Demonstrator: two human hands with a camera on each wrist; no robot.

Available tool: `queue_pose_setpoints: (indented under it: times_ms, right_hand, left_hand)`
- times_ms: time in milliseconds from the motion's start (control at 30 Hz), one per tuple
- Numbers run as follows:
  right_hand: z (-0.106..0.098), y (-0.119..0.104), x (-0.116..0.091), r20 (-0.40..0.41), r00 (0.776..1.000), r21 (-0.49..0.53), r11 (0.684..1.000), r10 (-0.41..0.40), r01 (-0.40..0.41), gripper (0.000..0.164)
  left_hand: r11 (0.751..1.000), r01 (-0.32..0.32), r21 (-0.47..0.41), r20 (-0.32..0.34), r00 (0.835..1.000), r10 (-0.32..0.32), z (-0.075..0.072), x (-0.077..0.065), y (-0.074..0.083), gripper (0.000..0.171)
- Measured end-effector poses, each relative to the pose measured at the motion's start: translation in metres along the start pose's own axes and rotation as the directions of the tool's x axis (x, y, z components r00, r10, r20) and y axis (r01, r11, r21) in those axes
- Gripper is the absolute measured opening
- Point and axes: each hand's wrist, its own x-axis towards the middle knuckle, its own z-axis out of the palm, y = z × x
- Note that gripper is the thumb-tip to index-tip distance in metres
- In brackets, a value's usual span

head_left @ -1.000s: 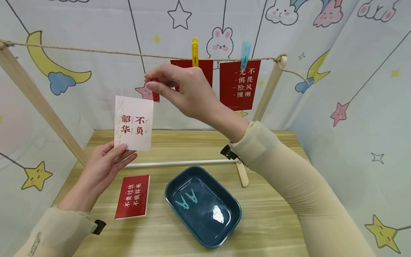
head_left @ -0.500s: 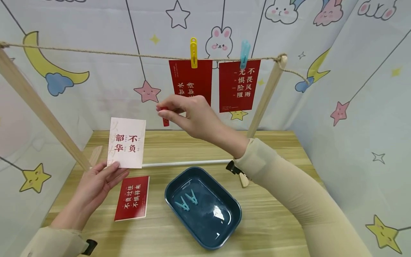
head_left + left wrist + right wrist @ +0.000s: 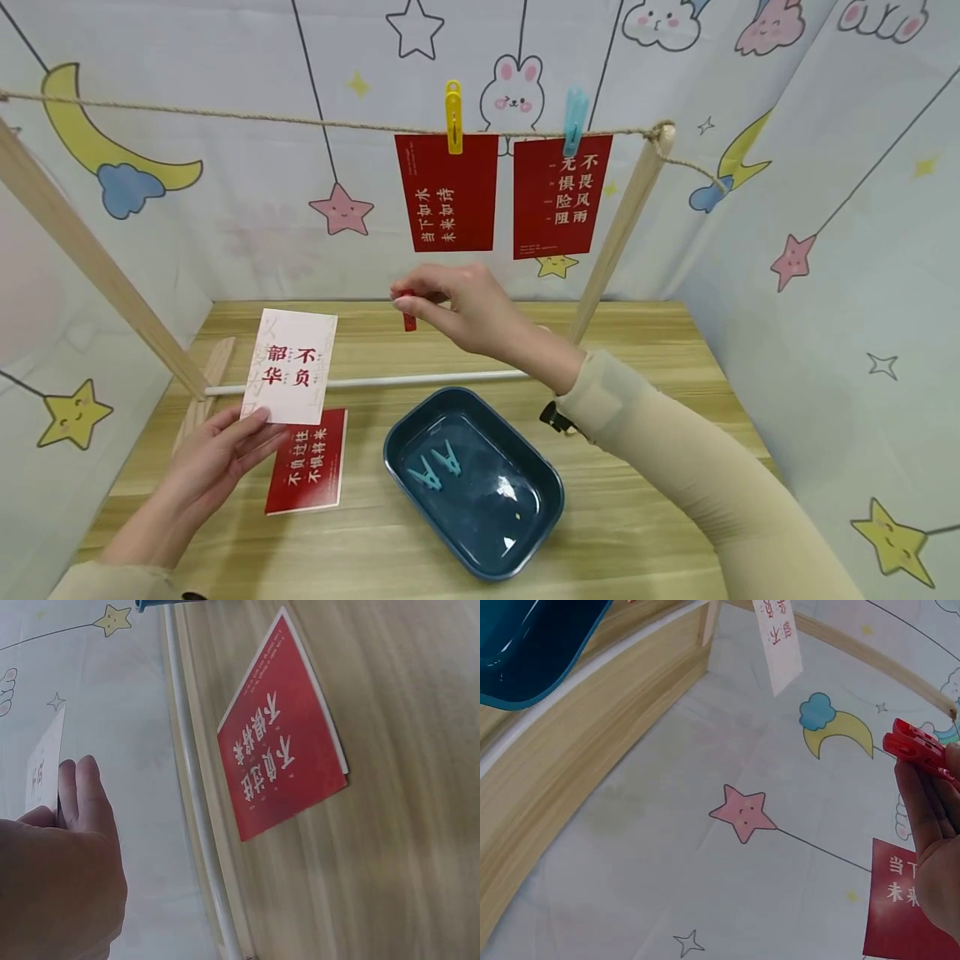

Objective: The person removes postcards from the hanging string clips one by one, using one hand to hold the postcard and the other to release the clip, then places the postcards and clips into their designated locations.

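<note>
My left hand (image 3: pixel 225 446) pinches a white card (image 3: pixel 291 367) with red characters by its lower left corner, thumb in front. The card stands nearly upright, above a stack of red cards (image 3: pixel 306 479) on the table. To the right, my right hand (image 3: pixel 476 312) pinches a red clothespin (image 3: pixel 408 311) between thumb and fingers, below the rope. In the right wrist view the same clothespin (image 3: pixel 919 746) shows at the fingertips. Two red cards hang from the twine rope (image 3: pixel 247 117): one (image 3: pixel 453 221) under a yellow clothespin (image 3: pixel 453 117), the other (image 3: pixel 555 229) under a light blue clothespin (image 3: pixel 574 122).
A dark blue tray (image 3: pixel 517 542) with teal clothespins (image 3: pixel 438 467) lies on the table (image 3: pixel 615 517). Wooden posts (image 3: pixel 97 258) hold the rope at both sides. A white rod (image 3: pixel 427 379) runs low between them. A printed cloth (image 3: pixel 247 183) forms the backdrop.
Both hands have come down from near the rope, the left with the white card, the right with the red clothespin. The hanging card under the yellow clothespin is now uncovered.
</note>
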Motion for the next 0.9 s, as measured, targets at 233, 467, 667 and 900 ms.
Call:
queue_pose_setpoints:
  times_ms: [233, 467, 667, 900]
  right_hand:
    - [0.009, 0.010, -0.023, 0.051, 0.994, 0.018, 0.995, 0.097, -0.098, 0.012]
    - [0.016, 0.021, -0.043, 0.086, 0.974, -0.027, 0.978, 0.209, -0.207, 0.013]
    - [0.022, 0.029, -0.056, 0.094, 0.961, -0.072, 0.965, 0.259, -0.253, 0.014]
    - [0.031, 0.038, -0.072, 0.138, 0.939, -0.093, 0.948, 0.316, -0.305, 0.014]
  left_hand:
    - [0.998, 0.061, 0.015, -0.037, 0.998, -0.060, -0.005, -0.006, -0.010, 0.017]
    - [0.995, 0.099, 0.015, -0.081, 0.992, -0.097, -0.008, -0.010, -0.021, 0.016]
    - [0.993, 0.120, 0.013, -0.091, 0.989, -0.118, -0.009, -0.013, -0.027, 0.018]
    - [0.988, 0.152, 0.022, -0.149, 0.978, -0.147, -0.008, -0.016, -0.032, 0.028]
